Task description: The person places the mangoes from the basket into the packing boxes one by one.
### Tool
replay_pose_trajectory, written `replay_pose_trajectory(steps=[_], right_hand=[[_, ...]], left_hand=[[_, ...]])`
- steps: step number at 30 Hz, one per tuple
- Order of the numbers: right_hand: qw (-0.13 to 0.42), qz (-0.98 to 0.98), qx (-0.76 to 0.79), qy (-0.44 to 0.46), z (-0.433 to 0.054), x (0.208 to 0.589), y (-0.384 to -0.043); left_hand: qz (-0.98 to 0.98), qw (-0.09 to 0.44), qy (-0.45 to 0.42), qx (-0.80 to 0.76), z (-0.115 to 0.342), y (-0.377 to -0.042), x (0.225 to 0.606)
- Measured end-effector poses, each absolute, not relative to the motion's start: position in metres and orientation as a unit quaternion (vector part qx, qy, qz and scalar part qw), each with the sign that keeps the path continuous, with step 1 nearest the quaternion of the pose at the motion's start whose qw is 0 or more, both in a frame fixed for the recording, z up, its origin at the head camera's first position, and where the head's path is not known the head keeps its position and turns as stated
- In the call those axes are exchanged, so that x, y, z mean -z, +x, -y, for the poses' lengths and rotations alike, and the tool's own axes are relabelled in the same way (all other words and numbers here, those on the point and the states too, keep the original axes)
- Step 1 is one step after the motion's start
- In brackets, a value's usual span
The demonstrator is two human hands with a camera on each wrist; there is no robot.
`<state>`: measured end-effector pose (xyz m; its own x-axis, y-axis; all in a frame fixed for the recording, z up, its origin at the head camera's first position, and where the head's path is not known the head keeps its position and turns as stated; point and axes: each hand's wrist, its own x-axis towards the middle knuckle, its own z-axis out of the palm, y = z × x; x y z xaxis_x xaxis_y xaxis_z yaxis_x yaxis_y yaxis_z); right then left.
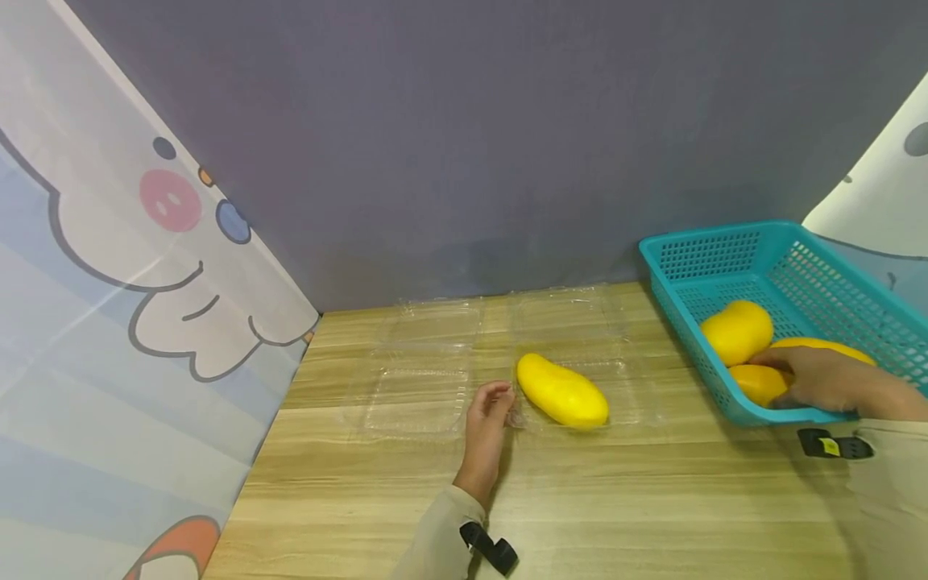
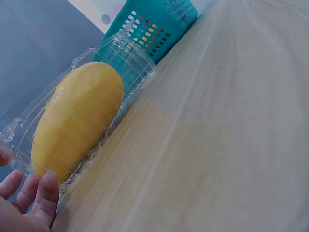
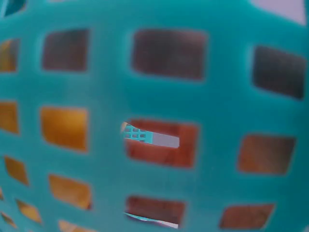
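Apparently, the right hand (image 1: pixel 822 379) grips a mango (image 1: pixel 754 385); its smoothness might cause slipping. The left hand (image 1: pixel 487 425) pinches a clear container (image 1: pixel 625 388).

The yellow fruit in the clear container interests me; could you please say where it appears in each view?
Head: the fruit is right of centre, lower half, beside the left hand.
Left wrist: left half, large.
Right wrist: not visible; the turquoise basket nearly fills the picture.
Shared landmark: that basket, right in head, top in left wrist.
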<state>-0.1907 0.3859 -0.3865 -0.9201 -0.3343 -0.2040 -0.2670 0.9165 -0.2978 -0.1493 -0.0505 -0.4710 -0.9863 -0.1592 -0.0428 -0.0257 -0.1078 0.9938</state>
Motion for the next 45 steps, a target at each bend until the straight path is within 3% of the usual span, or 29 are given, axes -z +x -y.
replay_pose_trajectory(steps=[7,19,30,45], right_hand=[[0.142,-0.972,0.138,-0.125,-0.386,0.382,-0.189],[0.084,-0.985,0.088,-0.126,-0.385,0.377,-0.189],[0.099,-0.982,0.117,-0.108,-0.386,0.373,-0.186],[0.075,-0.988,0.098,-0.090,-0.369,0.352,-0.177]], left_hand=[[0.668,0.047,0.066,0.740,0.050,-0.150,0.470],[0.673,0.050,0.070,0.735,0.051,-0.151,0.472],[0.667,0.048,0.071,0.740,0.051,-0.151,0.471],[0.670,0.047,0.064,0.738,0.052,-0.152,0.474]])
